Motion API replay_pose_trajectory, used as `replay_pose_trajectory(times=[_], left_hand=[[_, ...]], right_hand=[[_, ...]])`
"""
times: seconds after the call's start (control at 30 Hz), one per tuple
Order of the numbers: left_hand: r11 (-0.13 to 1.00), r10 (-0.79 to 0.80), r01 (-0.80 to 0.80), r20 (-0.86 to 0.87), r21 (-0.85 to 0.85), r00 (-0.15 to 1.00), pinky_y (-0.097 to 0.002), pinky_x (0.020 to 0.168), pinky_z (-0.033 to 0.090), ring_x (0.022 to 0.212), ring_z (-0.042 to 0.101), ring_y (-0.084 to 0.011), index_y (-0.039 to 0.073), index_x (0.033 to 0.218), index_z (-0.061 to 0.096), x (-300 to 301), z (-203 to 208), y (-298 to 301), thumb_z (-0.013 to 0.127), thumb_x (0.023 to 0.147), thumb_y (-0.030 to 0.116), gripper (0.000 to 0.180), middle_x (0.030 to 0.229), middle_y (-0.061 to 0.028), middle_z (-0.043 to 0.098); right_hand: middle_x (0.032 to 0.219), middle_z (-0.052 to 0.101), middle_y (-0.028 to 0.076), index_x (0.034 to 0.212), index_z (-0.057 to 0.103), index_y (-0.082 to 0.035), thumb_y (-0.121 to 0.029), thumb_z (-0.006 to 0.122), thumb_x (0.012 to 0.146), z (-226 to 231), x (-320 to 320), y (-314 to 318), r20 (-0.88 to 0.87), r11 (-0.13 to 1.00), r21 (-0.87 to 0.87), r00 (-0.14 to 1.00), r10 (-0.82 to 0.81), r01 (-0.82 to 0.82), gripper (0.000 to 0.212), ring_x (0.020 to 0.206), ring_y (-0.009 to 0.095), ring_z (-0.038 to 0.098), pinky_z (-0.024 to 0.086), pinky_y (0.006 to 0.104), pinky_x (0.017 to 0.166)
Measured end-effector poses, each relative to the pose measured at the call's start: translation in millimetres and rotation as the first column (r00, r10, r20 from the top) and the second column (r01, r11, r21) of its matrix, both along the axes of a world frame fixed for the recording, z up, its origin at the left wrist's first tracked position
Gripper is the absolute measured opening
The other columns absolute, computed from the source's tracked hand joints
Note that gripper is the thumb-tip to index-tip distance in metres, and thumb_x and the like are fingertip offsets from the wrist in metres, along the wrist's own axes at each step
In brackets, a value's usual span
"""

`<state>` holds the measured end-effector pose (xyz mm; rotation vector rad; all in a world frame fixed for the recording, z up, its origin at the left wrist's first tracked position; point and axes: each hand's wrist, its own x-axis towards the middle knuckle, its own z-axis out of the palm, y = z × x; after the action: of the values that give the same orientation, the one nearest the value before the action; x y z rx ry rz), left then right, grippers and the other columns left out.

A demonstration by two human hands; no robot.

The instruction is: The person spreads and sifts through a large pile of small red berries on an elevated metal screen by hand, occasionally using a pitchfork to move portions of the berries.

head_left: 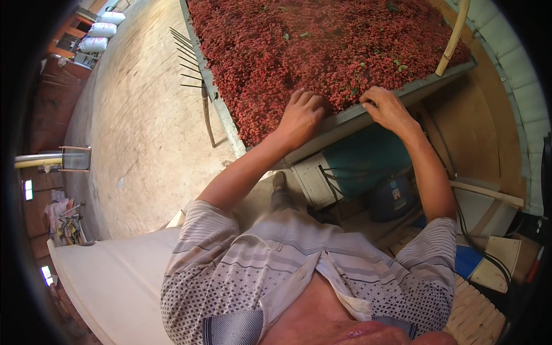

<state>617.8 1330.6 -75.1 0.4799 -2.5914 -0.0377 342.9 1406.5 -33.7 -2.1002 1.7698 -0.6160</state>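
Note:
A heap of small red berries in clusters (322,46), which look like Sichuan peppercorns, fills a wide metal-edged tray (353,119) in front of me. Over its near edge, my left hand (305,112) is bent in among the berries with its fingers curled; the fingertips are hidden beneath it. To the right, my right hand (388,108) rests by the tray's rim, fingers curled in toward the thumb. What either hand holds, if anything, is too small or hidden to make out. A few green leaves lie among the berries.
A long-tined fork (206,109) leans at the tray's left side. A bamboo pole (452,40) rises at its right corner. Under the tray are a green container (368,161) and a dark blue drum (394,198). A large white sheet-like surface (115,282) lies left of me; white sacks (102,30) stand far off.

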Motion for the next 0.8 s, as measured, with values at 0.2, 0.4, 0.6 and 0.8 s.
replay_pose_trajectory(times=[0.2, 0.4, 0.6, 0.8], left_hand=[[0.999, -0.008, 0.011, -0.061, 0.050, 0.998, -0.0501, 0.111, 0.036, 0.122, 0.054, -0.0309, 0.007, 0.101, 0.068, 1, 8, 3, 0.059, 0.084, 0.016, 0.021, 0.121, -0.0122, 0.062], [0.963, 0.261, -0.266, 0.118, 0.031, 0.958, -0.0533, 0.123, 0.018, 0.151, 0.027, -0.0366, 0.011, 0.153, 0.043, -39, 15, -25, 0.048, 0.102, 0.050, 0.064, 0.160, -0.0178, 0.036], [0.952, 0.232, -0.278, 0.285, 0.130, 0.930, -0.0517, 0.123, 0.021, 0.150, 0.029, -0.0382, 0.002, 0.154, 0.039, -18, -9, -44, 0.045, 0.102, 0.054, 0.074, 0.160, -0.0195, 0.036], [0.915, 0.116, -0.244, 0.370, 0.322, 0.922, -0.0501, 0.121, 0.026, 0.148, 0.032, -0.0401, 0.008, 0.152, 0.043, -26, 43, -47, 0.051, 0.101, 0.048, 0.065, 0.157, -0.0214, 0.039]], right_hand=[[0.107, 0.067, 0.016, 0.108, 0.070, -0.003, -0.017, 0.064, 0.094, 17, 10, 0, -0.041, 0.982, 0.121, 0.989, -0.140, 0.144, 0.021, 0.106, 0.036, 0.062, 0.051, 0.0461, 0.089], [0.149, 0.048, 0.019, 0.147, 0.049, -0.007, -0.024, 0.059, 0.100, -4, 13, -16, -0.065, 0.966, -0.179, 0.977, -0.203, 0.188, 0.051, 0.134, 0.040, 0.049, 0.044, 0.0466, 0.109], [0.161, 0.036, 0.016, 0.155, 0.041, -0.014, -0.033, 0.048, 0.107, -30, 27, -22, -0.035, 0.956, 0.093, 0.960, -0.277, 0.279, 0.052, 0.144, 0.038, 0.039, 0.041, 0.0480, 0.113], [0.157, 0.042, 0.019, 0.150, 0.049, -0.013, -0.036, 0.053, 0.105, -10, 21, -27, 0.029, 0.962, 0.047, 0.962, -0.272, 0.271, 0.052, 0.143, 0.039, 0.042, 0.040, 0.0488, 0.113]])
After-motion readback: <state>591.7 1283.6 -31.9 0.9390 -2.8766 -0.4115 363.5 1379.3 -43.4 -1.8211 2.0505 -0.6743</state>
